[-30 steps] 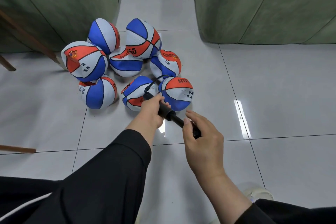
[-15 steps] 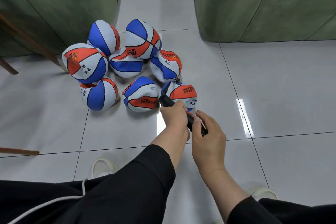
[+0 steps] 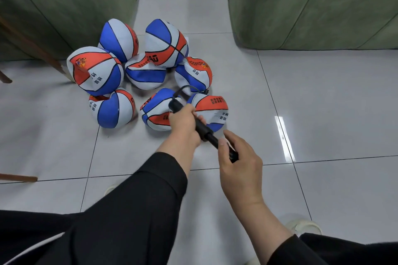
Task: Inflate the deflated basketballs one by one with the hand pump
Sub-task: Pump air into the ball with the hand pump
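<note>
The left hand [image 3: 183, 121] is wrapped around the barrel of the black hand pump [image 3: 203, 129], fingers curled round it. The right hand [image 3: 239, 161] grips the pump's handle end, fingers closed on it, with the thin piston rod exposed between the two hands. The pump lies at a slant, its upper end toward the balls. A short black hose [image 3: 185, 90] arcs from that end to the nearest basketball [image 3: 212, 112], a dented red, white and blue ball resting on the tiled floor [image 3: 323, 103] just beyond the left hand.

Seven more deflated basketballs [image 3: 97, 70] of the same colours lie clustered on the floor to the left and behind, touching one another. Two green sofas [image 3: 312, 2] stand at the back, a strip of floor between them. Both forearms wear black sleeves [image 3: 140, 200]. A light shoe [image 3: 305, 226] shows at lower right.
</note>
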{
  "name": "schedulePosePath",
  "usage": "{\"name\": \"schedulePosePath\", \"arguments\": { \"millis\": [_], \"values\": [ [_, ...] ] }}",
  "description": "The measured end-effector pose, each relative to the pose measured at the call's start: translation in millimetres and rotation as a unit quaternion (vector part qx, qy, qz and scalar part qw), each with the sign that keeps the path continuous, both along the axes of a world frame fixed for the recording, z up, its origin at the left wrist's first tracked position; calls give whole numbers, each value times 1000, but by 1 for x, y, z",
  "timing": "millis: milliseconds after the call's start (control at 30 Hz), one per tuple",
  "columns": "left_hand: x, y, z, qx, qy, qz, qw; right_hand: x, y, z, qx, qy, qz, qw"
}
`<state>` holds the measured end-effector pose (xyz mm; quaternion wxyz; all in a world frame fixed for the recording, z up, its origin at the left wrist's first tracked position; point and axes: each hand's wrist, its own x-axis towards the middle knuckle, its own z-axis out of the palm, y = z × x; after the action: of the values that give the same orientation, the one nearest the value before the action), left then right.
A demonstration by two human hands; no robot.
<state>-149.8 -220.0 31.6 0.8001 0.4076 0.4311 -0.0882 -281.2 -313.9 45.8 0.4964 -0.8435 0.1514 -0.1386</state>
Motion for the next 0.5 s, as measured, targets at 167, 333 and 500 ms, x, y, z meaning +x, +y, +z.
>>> {"name": "schedulePosePath", "arguments": {
  "millis": [167, 333, 500],
  "values": [
    [-5, -2, 5, -35, 22, -14, 999, 1, 7, 4, -3, -24, 10, 1000],
    [-27, -35, 8, -62, 9, -12, 998, 9, -2, 1, 19, 3, -10, 1000],
    [-30, -35, 10, -92, 6, -6, 996, 15, -3, 4, 30, 34, 10, 999]
  ]
}}
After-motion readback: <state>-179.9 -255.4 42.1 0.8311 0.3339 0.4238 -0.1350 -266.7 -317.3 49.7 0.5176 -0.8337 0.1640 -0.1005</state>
